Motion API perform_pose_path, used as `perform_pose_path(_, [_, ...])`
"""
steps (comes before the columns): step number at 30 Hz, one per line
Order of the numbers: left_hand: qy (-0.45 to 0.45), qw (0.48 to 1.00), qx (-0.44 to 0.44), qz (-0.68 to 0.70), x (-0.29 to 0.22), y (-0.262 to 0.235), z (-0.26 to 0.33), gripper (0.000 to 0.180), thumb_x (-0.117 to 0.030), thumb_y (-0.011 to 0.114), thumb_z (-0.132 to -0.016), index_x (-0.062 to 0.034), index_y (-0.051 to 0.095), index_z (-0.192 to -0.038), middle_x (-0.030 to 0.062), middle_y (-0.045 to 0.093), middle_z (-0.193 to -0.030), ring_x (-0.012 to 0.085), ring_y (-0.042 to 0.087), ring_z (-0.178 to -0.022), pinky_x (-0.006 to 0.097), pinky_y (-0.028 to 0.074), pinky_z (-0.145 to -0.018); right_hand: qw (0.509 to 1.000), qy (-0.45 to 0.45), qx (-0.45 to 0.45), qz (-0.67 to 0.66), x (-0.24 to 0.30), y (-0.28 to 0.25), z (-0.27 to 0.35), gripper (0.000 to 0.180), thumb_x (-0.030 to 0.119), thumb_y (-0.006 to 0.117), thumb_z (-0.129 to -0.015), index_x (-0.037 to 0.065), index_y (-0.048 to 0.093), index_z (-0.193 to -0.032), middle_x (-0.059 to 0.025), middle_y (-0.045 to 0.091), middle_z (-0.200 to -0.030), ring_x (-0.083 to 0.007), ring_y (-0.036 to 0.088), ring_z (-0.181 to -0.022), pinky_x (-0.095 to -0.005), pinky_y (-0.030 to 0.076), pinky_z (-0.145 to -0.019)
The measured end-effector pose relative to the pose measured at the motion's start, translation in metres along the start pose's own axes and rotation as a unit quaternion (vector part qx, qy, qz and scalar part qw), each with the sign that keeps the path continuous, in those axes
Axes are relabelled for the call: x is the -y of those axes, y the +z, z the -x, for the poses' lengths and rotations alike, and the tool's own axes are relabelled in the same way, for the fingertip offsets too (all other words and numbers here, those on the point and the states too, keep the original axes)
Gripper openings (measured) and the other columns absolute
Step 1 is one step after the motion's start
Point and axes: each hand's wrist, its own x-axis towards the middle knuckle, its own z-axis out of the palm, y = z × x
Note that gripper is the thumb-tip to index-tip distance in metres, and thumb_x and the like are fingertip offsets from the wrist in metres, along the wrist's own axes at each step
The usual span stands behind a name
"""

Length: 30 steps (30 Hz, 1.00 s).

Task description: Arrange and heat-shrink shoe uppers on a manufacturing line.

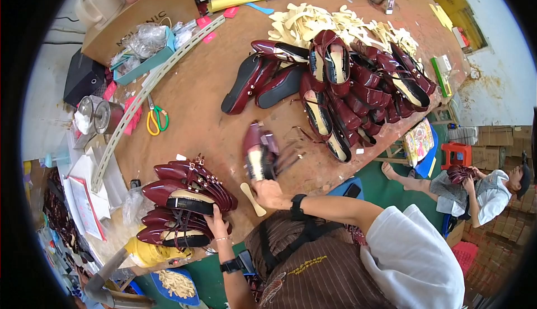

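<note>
My right hand (269,194) is closed around the heel end of a glossy burgundy shoe (253,141), its toe pointing away from me. Straps dangling at its right side are smeared by motion. At the left, my left hand (218,223) grips the heel end of a burgundy shoe (162,192) in a stacked group of similar strapped shoes; some of its fingers are hidden. Between my hands a pale insole (253,199) lies flat on the brown table (196,119). A large heap of burgundy shoes (358,93) stands at the far right.
Loose cream insoles (313,24) are piled behind the heap. Green-and-yellow scissors (157,120) lie at the left, near a long slotted metal strip (151,85). A blue tray (173,286) of insoles is below the table. A seated person (475,191) holds something burgundy at right.
</note>
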Motion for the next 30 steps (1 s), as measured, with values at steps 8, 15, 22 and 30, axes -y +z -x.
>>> perform_pose_path(8, [-0.092,0.914,0.221,-0.328,-0.024,0.018,0.055,0.08,-0.064,0.046,-0.085,0.0025,0.044,-0.13,0.0217,0.058,-0.114,0.028,0.06,-0.096,0.035,0.048,-0.083,0.963,-0.24,-0.119,0.041,0.001,-0.044,0.001,0.014,0.016,0.057,-0.079,0.003,0.059,-0.082,-0.0164,0.061,-0.082,-0.0332,0.062,-0.076,-0.0429,0.051,-0.065])
perform_pose_path(15, [0.133,0.898,0.191,-0.373,-0.006,0.094,0.024,0.084,-0.033,0.057,-0.084,-0.009,0.005,-0.146,0.0307,0.056,-0.114,0.0446,0.056,-0.103,0.045,0.045,-0.088,0.888,0.045,-0.238,0.392,-0.145,-0.15,0.008,0.01,0.01,0.054,-0.079,0.003,0.06,-0.082,-0.0097,0.063,-0.083,-0.0261,0.056,-0.09,-0.0447,0.032,-0.103])
perform_pose_path(22, [0.192,0.872,0.139,-0.429,-0.009,0.102,0.023,0.075,0.001,0.046,-0.08,-0.0138,0.012,-0.146,0.0309,0.059,-0.105,0.045,0.057,-0.097,0.049,0.045,-0.087,0.922,-0.042,-0.172,-0.344,-0.068,-0.154,0.026,0.014,0.01,0.065,-0.081,-0.002,0.059,-0.086,-0.0061,0.06,-0.074,-0.0142,0.054,-0.076,-0.0291,0.044,-0.074])
perform_pose_path(30, [0.304,0.83,0.205,-0.421,0.047,0.103,-0.027,0.063,-0.017,0.048,-0.089,-0.0088,0.02,-0.144,0.0301,0.047,-0.123,0.046,0.046,-0.114,0.047,0.04,-0.095,0.891,-0.304,-0.335,-0.041,0.041,-0.084,0.031,0.009,0.008,0.064,-0.075,0.006,0.056,-0.078,-0.01,0.055,-0.074,-0.0276,0.053,-0.069,-0.0379,0.04,-0.066])
